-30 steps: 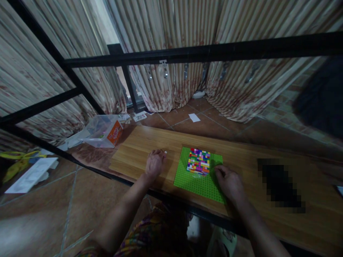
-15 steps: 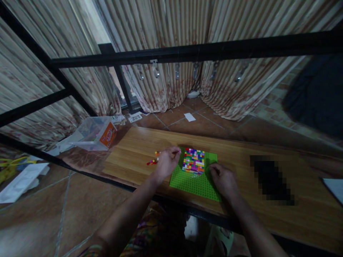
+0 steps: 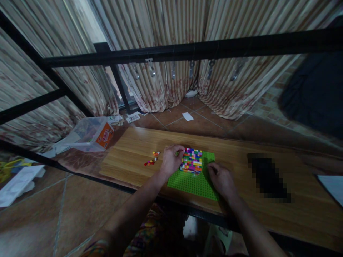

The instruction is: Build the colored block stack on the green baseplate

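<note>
A many-coloured block of toy bricks (image 3: 191, 160) stands on a green studded baseplate (image 3: 193, 184). At the block's far left corner is my left hand (image 3: 172, 159), thumb and forefinger pinched together; whatever lies between the tips is too small to make out. My right hand (image 3: 221, 178) rests at the baseplate's right edge, beside the block but apart from it. Its fingers are curled together, and their inside is hidden. Several loose toy bricks (image 3: 150, 162), red, orange, yellow and white, lie on the wooden table (image 3: 128, 150) left of my left hand.
A clear plastic bin (image 3: 89, 134) with an orange label sits on the floor past the table's left end. On the table's right part lies a dark pixelated patch (image 3: 269, 178), with a white sheet (image 3: 331, 187) farther right. A black metal bar (image 3: 171, 53) crosses above.
My left hand has moved right, from the plate's far left edge onto the block's far left corner. My right hand stays beside the block. The camera view has shifted slightly.
</note>
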The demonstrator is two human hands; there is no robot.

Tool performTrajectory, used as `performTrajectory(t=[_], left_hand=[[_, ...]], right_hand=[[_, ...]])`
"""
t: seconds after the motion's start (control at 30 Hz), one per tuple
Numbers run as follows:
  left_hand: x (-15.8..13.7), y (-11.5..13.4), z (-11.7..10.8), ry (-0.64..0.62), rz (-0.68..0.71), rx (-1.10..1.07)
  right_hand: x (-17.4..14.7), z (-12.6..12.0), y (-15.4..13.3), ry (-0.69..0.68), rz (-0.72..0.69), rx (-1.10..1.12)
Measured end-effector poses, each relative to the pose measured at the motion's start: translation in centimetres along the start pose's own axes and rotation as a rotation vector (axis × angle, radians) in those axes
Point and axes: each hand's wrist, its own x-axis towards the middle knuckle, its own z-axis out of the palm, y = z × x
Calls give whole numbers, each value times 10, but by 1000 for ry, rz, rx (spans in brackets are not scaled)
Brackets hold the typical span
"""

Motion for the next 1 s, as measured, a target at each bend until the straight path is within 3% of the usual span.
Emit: performTrajectory(t=[0.53, 0.73, 0.87, 1.0], left_hand=[[4, 3, 7, 59, -109, -81], [-5, 7, -1, 35, 56, 122], [-9, 10, -5, 5, 197, 340], [-10, 10, -5, 4, 258, 449]], right_hand=[[1, -1, 0, -26, 20, -17], [1, -2, -4, -15, 5, 46], [5, -23, 0, 107, 90, -12], [10, -66, 26, 337, 341, -228]])
